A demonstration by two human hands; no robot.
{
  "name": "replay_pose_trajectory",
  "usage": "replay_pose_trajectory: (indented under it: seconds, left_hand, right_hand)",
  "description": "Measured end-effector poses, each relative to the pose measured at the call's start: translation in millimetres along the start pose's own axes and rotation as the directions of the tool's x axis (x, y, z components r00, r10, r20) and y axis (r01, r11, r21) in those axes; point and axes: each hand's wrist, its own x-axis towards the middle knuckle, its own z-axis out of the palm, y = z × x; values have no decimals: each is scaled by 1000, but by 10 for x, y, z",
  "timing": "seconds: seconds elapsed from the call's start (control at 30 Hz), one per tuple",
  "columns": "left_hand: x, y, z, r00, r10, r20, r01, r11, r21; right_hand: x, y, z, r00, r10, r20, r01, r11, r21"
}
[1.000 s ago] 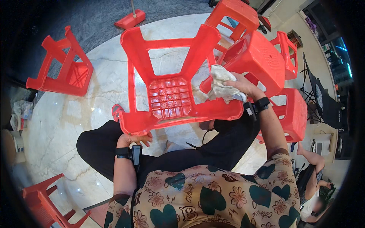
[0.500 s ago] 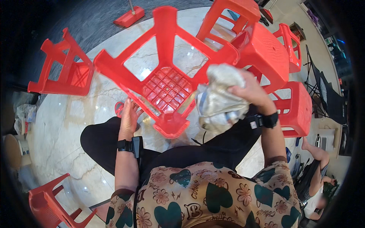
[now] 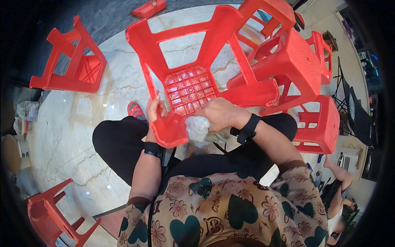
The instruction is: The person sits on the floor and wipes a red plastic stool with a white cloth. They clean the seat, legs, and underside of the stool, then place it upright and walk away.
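Observation:
An upturned red plastic stool (image 3: 191, 88) is in front of me, its ribbed seat underside facing up and its legs splayed. My left hand (image 3: 156, 110) grips its near left side, fingers curled over the edge by a leg. My right hand (image 3: 220, 114) is closed on a crumpled whitish cloth (image 3: 198, 128). The cloth presses against the stool's nearest leg, where it meets the seat. Part of the cloth is hidden under my right hand.
More red stools stand to the right, including a large one (image 3: 292, 68) beside the held stool. Another stool (image 3: 78, 61) lies at the far left, and one (image 3: 53, 216) is at the near left. A red dustpan (image 3: 149, 9) lies far off. Another person (image 3: 339, 185) is at the right edge.
The stool has turned and shifted to the right. My right hand has brought the cloth left and down onto the near leg. My left hand's fingers have closed on the stool's side.

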Motion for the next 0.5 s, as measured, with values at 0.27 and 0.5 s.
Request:
replay_pose_trajectory:
  seconds: [0.27, 0.5]
  left_hand:
    - [152, 143, 49, 1000, -20, -18, 20, 999, 25]
    - [101, 170, 123, 997, -53, -49, 55, 998, 29]
  right_hand:
    - [-28, -59, 31, 986, 108, -130, -121, 988, -97]
    - [-213, -21, -95, 947, 164, -278, -130, 982, 135]
